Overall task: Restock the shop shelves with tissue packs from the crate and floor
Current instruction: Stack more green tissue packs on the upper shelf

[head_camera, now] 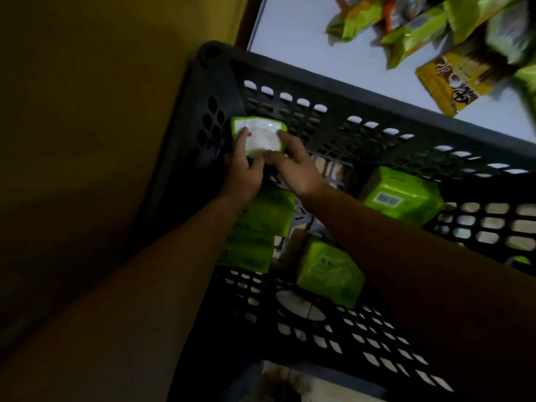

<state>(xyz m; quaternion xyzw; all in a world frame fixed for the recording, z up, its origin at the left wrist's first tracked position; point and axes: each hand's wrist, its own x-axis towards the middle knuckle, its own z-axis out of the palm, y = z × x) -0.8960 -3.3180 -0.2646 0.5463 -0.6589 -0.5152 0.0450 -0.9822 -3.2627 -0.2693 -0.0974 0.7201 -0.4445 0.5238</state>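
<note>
2 bare forearms reach down into a dark plastic crate with many holes in its walls. Inside, closest to the camera, 1 green nearest pack lies on the bottom. A little further, the left packs lie below the left wrist, and the right pack rests beside the side wall. Near the far left corner of the crate, the left hand and the right hand hold 1 green and white tissue pack together, fingers curled on its edges, above the others. Beyond the far rim is the pale floor, where blurred floor packs and 1 yellow-brown packet lie.
</note>
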